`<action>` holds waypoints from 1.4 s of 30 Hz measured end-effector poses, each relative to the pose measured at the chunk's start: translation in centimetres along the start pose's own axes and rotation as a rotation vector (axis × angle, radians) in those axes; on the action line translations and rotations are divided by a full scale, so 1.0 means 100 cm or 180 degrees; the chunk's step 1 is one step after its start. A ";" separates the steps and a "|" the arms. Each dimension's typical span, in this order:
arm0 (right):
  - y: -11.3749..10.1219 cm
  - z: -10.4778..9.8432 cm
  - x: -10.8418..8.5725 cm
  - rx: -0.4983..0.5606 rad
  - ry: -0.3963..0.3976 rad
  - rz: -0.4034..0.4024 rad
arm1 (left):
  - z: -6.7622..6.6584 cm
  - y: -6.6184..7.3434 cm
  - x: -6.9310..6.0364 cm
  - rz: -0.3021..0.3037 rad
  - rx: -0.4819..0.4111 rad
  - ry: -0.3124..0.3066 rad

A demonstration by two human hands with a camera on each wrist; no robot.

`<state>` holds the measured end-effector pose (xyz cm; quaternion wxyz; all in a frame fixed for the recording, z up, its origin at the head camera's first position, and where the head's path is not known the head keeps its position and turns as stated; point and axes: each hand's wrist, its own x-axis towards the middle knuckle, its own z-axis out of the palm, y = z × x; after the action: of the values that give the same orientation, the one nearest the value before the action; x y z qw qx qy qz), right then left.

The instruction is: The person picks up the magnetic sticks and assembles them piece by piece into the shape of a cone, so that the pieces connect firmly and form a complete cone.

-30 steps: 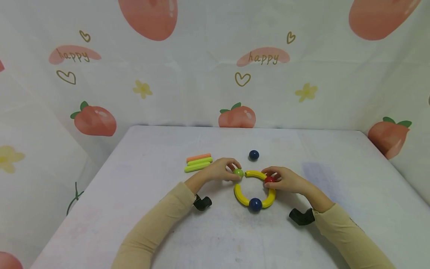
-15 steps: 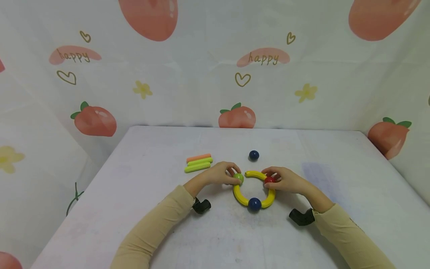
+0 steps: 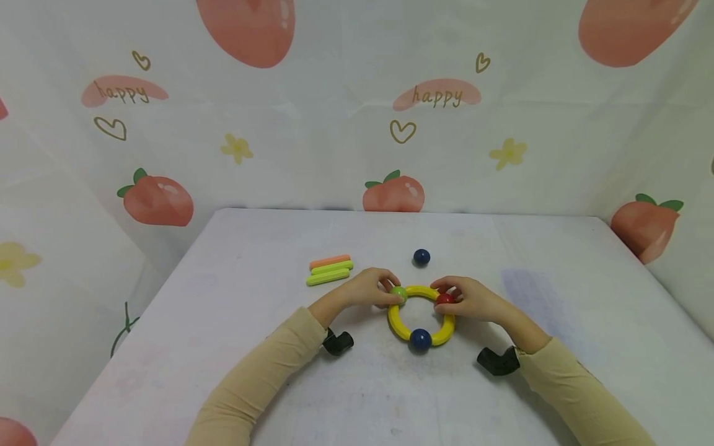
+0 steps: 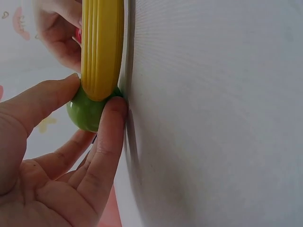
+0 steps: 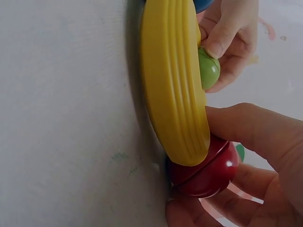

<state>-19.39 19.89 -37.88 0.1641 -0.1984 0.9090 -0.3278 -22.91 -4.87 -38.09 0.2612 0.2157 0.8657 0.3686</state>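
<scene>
Sticks [image 3: 328, 277], orange and lime-yellow, lie side by side on the white table [image 3: 379, 396], slightly beyond the left hand [image 3: 369, 288] and to the left of its fingertips. A black angled fitting [image 3: 338, 342] sits behind those fingers, below the wrist. The left hand's fingers are bent and parted only as wide as the green ball [image 3: 398, 295] they pinch, thumb on one side and a finger on the other, as the left wrist view shows. From under those fingertips a ridged yellow rod [image 3: 396, 325] curves nearer to the person and meets a dark blue ball [image 3: 420, 340], which sits on the near side of both hands' fingers. A far yellow rod [image 3: 419, 290] spans from the left fingertips to those of the right hand [image 3: 468, 298], touching the green ball and the red ball [image 3: 445, 300]. Beyond both hands' fingers, a second dark blue ball [image 3: 421, 257] lies apart. A third yellow rod [image 3: 445, 331] bends from the near dark blue ball to the right fingertips, so that rods and balls form a ring. There the right hand pinches the red ball, thumb against one side, fingers curled about the other, parted by just the ball's width. Behind them, below the wrist, sits another black angled fitting [image 3: 498, 362]
</scene>
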 end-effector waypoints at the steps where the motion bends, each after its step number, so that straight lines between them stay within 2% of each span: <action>1: -0.001 0.000 0.000 0.0001 -0.0002 -0.0002 | 0.000 0.000 0.001 -0.0010 0.0001 0.0007; 9: -0.001 0.000 0.000 -0.0012 0.0000 -0.0026 | 0.001 0.000 0.001 -0.0048 -0.0008 0.0032; 13: 0.002 0.000 -0.002 0.0116 -0.0128 -0.0060 | 0.000 0.001 0.000 -0.0015 0.0006 0.0074; 20: 0.005 -0.002 -0.007 0.0179 -0.0326 -0.0370 | -0.001 0.001 0.002 0.0013 -0.0003 0.0276; 24: 0.005 0.000 -0.006 0.0129 -0.0260 -0.0470 | -0.002 0.000 0.003 0.0003 -0.0048 0.0368; 33: 0.002 0.006 -0.002 -0.0074 0.0005 -0.0371 | -0.004 0.000 0.006 0.0019 -0.0132 0.0480; 42: -0.003 0.007 -0.001 -0.0124 0.0057 -0.0274 | -0.004 0.001 0.009 0.0047 -0.0128 0.0530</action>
<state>-18.92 19.36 -38.17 0.1378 -0.2374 0.9073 -0.3186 -23.83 -4.51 -37.98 0.1899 0.1854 0.8752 0.4044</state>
